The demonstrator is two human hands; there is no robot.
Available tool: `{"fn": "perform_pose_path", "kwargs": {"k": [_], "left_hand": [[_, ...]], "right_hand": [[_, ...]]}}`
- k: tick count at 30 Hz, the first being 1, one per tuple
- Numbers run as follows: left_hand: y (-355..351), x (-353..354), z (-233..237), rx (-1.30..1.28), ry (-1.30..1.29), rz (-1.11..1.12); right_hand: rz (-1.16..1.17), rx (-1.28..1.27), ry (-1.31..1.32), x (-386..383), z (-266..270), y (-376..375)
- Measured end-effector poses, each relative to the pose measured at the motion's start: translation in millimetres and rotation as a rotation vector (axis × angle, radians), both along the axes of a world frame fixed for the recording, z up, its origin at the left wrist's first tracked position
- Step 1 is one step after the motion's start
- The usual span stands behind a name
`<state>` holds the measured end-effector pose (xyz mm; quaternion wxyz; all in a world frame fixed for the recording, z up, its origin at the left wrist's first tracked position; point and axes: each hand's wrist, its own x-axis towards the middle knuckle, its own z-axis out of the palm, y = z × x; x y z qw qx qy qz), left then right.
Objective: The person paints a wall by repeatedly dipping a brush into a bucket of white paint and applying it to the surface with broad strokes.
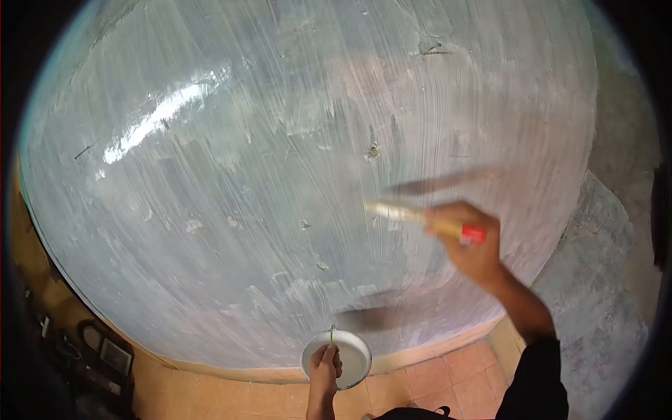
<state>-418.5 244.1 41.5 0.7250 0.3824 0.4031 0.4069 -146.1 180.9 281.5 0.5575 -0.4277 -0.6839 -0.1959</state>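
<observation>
My right hand [465,245] is closed around the handle of a paintbrush [399,211], red at its end. Its bristles point left toward the wall [280,196], close to the painted surface, and the brush is slightly blurred. Streaky whitish-grey brush marks cover that wall. Low in the middle, my left hand [325,367] grips the thin handle of a round paint bucket [360,353]. Pale paint shows inside the bucket, which is partly hidden behind my fingers.
Orange floor tiles [413,385] run along the foot of the wall. Dark household items [112,357] stand at the lower left. A rougher grey wall section [595,259] lies to the right. A small hole [373,150] and several chipped spots mark the painted wall.
</observation>
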Motion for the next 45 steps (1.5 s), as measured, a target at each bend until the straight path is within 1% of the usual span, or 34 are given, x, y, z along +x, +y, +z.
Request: {"fn": "perform_pose_path", "kwargs": {"k": [1,3,4,6,9,13,15,16,17,19,21,23,24,26,28,32,34,36,37,39,40,42,44,45], "left_hand": [[0.3,-0.8,-3.9,0.000,-0.016,-0.004],[-2.3,-1.6,-3.7,0.000,-0.012,0.002],[-3.6,-2.1,-3.7,0.006,-0.002,0.003],[-6.6,-2.7,-5.6,-0.006,0.001,-0.002],[-9.0,-1.3,-9.2,-0.018,0.018,-0.013],[-12.3,3.0,-12.0,-0.035,0.014,-0.035],[-11.1,4.6,-16.0,-0.031,0.025,-0.040],[-11.8,5.7,-17.8,-0.030,0.037,-0.044],[-13.1,6.8,-17.8,-0.034,0.041,-0.049],[-14.2,8.0,-16.9,-0.023,0.042,-0.033],[-14.3,8.7,-18.0,-0.021,0.047,-0.019],[-16.7,8.6,-19.9,-0.025,0.055,-0.004],[-16.9,8.5,-19.8,-0.022,0.051,-0.005],[-19.0,8.3,-21.3,-0.031,0.054,-0.012],[-23.2,9.0,-24.9,-0.039,0.000,-0.020],[-34.8,8.0,-26.6,-0.078,0.038,0.016],[-39.1,3.5,-31.8,-0.097,0.048,0.012],[-42.7,0.7,-40.4,-0.113,0.075,0.007],[-43.6,-1.4,-42.0,-0.124,0.103,-0.005],[-45.0,-1.5,-44.2,-0.118,0.122,-0.025],[-45.1,-1.0,-47.3,-0.121,0.115,-0.044],[-46.8,0.3,-51.6,-0.132,0.114,-0.070],[-48.1,2.5,-50.0,-0.117,0.116,-0.071],[-49.5,3.0,-47.5,-0.124,0.122,-0.077]], "right_hand": [[-0.015,-0.027,0.001,-2.1,22.5,2.7],[-0.072,-0.014,-0.122,-5.1,59.2,12.2],[-0.068,-0.018,-0.125,-2.9,73.3,18.0],[-0.087,0.016,-0.280,1.9,97.8,28.8],[-0.126,0.018,-0.214,-1.0,134.9,36.7],[-0.177,0.077,-0.215,12.5,166.9,61.0],[-0.138,0.254,-0.308,15.7,182.7,64.3],[-0.079,0.243,-0.277,10.2,190.4,59.6],[-0.084,0.239,-0.274,4.2,196.0,50.6],[-0.086,0.378,-0.327,-8.0,200.6,36.1],[-0.035,0.408,-0.309,-6.7,191.9,39.9],[-0.186,0.518,-0.548,19.0,171.6,62.6],[-0.181,0.437,-0.458,16.6,150.8,66.7],[-0.193,0.536,-0.596,25.6,109.4,74.0],[-0.188,0.471,-0.544,29.7,46.6,74.4],[-0.238,0.476,-0.648,44.9,-91.6,77.4],[-0.211,0.428,-0.630,45.1,-158.6,71.0],[-0.189,0.334,-0.576,38.8,-205.5,58.6],[-0.110,0.290,-0.487,34.8,-238.7,51.7],[-0.057,0.138,-0.425,27.0,-245.3,36.9],[-0.060,0.136,-0.420,25.2,-240.7,34.4],[-0.047,-0.026,-0.294,23.9,-227.8,34.0],[-0.024,-0.079,-0.219,28.6,-194.7,41.5],[0.005,-0.123,-0.133,28.8,-167.2,42.1]]}}
